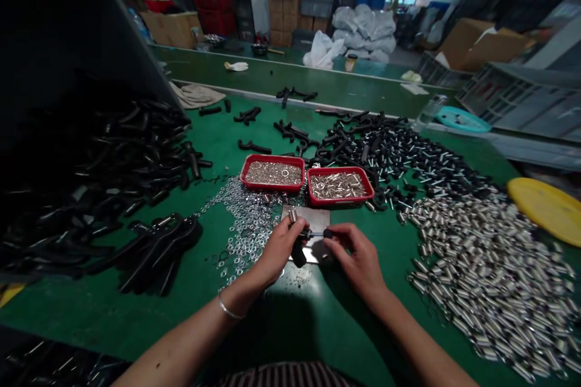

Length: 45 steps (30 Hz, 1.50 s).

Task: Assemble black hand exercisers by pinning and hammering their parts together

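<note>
My left hand (281, 247) is closed around a black plastic handle part (298, 252), above a metal plate (318, 217). A coil spring (293, 215) sticks up at the thumb side of that hand. In a pinch between thumb and forefinger, my right hand (356, 254) holds a black-headed screw (327, 233). Its silvery shank points left and meets the black part; how deep it sits in there I cannot tell. Just beyond the plate stand two red trays, one with tiny metal pieces (272, 172), the other with small metal pins (340, 185).
Loose washers and nuts (247, 224) spread left of the plate. Springs (490, 278) lie heaped at right, black-headed screws (422, 160) behind them. Black handles (158, 248) spill from a large dark bin (113, 6). A yellow lid (547, 208) lies at far right.
</note>
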{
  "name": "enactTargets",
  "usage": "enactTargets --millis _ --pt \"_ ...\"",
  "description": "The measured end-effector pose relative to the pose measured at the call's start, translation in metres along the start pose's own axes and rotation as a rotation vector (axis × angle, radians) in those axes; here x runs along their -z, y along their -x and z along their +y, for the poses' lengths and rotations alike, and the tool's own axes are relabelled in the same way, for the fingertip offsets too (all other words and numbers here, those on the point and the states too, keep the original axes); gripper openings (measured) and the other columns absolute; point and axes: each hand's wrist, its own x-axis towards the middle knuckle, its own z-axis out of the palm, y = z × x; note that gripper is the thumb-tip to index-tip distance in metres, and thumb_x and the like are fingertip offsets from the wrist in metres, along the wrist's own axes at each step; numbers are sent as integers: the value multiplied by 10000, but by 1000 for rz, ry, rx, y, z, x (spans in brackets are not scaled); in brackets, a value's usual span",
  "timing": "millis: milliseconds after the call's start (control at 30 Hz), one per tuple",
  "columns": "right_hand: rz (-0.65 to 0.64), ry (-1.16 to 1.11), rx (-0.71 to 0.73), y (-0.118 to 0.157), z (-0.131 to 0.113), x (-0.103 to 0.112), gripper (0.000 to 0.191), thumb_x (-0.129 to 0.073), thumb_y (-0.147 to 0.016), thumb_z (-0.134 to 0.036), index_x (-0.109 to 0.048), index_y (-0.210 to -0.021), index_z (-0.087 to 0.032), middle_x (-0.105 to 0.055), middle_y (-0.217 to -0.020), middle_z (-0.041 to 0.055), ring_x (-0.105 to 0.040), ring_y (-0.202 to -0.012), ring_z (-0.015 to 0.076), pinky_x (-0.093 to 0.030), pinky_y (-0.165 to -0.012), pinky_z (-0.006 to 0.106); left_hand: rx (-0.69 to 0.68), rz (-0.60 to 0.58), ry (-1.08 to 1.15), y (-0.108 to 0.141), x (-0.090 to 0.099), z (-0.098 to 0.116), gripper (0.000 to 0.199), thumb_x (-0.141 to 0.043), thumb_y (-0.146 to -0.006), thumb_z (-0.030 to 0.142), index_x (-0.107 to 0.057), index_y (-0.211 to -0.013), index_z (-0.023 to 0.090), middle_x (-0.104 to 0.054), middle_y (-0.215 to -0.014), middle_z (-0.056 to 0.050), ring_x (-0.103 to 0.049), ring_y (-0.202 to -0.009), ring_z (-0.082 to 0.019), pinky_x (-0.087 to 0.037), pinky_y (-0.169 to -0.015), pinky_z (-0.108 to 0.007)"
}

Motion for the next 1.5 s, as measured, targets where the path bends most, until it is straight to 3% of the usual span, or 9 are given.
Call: enactTargets --millis 367,567,667,833,900,1033,1200,1367,1500 --pt "-119 -16 336 6 -4 -10 155 -565 -946 -250 -611 -1094 -235 -681 -1078 93 -631 -1046 235 -506 -926 403 -28 -63 -137 17 7 11 362 -519 -916 525 -577 -975 173 -604 -870 -18 -586 -823 -171 -474 -739 -280" --pt "-278 -424 -233 2 -10 -24 319 -450 -969 -512 -503 -854 -219 -558 -671 -26 -525 -521 132 -471 -511 274 -243 46 -457 15 8 12 263 -486 -941 448 -552 -901 196 -576 -818 1 -538 -782 -167 -419 -757 -284" --pt "-289 -445 -277 8 -14 -29 366 -555 -900 -566 -507 -834 -210 -545 -663 -39 -505 -534 113 -426 -488 233 -316 18 -538 13 9 13 246 -501 -931 433 -562 -873 201 -587 -816 -18 -542 -789 -188 -413 -778 -300" --pt "-722 -734 -536 8 -10 -26 693 -87 -927 -737 -489 -723 -211 -421 -446 -72 -261 -293 78 -274 -320 218 -345 -171 -542 8 17 15 252 -498 -935 430 -602 -905 202 -619 -846 -27 -567 -802 -192 -422 -783 -295" --pt "-676 -599 -491 4 -6 -25 693 -172 -913 -760 -546 -786 -190 -556 -547 -16 -390 -341 92 -315 -348 218 -330 -118 -544 5 20 13 256 -492 -939 429 -590 -871 202 -602 -807 -8 -555 -768 -178 -417 -745 -280" --pt "-308 -237 -211 1 -2 -27 501 -581 -828 -681 -591 -951 -195 -678 -892 76 -604 -655 152 -425 -517 232 -313 -41 -541 5 24 11 256 -481 -946 425 -579 -873 201 -601 -800 0 -551 -760 -170 -420 -725 -272" --pt "-675 -445 -305 3 0 -30 739 -67 -954 -687 -590 -842 -176 -612 -572 21 -440 -357 118 -336 -379 241 -381 -198 -635 13 24 17 255 -475 -956 408 -613 -916 198 -632 -863 -32 -573 -816 -189 -431 -798 -301" --pt "-379 -318 -213 2 -2 -23 418 -579 -865 -617 -576 -881 -199 -660 -749 31 -542 -533 114 -355 -472 206 -290 -72 -568 11 18 15 275 -421 -981 414 -574 -916 196 -603 -823 -28 -575 -796 -189 -453 -777 -306" --pt "-699 -515 -382 5 -4 -20 646 -150 -970 -663 -566 -823 -191 -588 -547 -1 -384 -338 103 -294 -385 230 -504 -188 -616 14 12 15 178 -452 -971 331 -577 -988 205 -600 -1069 -77 -565 -1031 -209 -434 -953 -339"
